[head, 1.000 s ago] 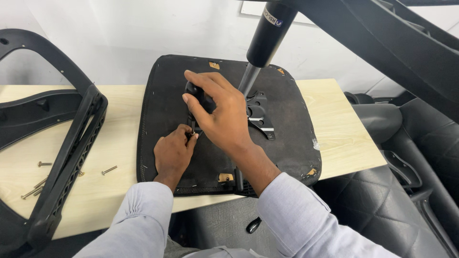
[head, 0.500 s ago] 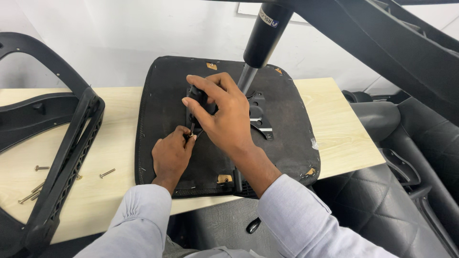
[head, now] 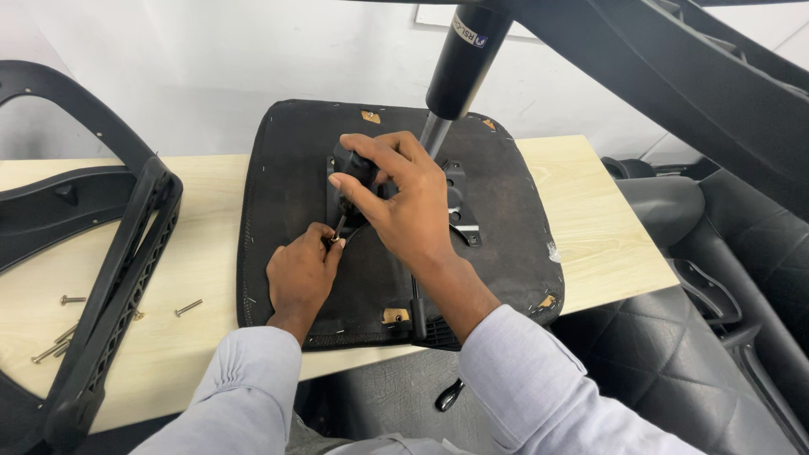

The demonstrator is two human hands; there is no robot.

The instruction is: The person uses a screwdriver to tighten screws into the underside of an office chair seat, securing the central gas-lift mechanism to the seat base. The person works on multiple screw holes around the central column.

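On the pale wooden table (head: 590, 219), right hand (head: 404, 198) fingers clamp a black-handled screwdriver (head: 350, 181), left hand (head: 302, 274) fingers pinched at its tip on the upturned seat base (head: 278, 185), loose screws (head: 187, 307) at left.

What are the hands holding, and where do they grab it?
The right hand grips a screwdriver by its black handle. The left hand pinches near its tip, on the upturned chair seat.

Single head view, looking steeply down, close over table (head: 590, 219) edge, facing wall
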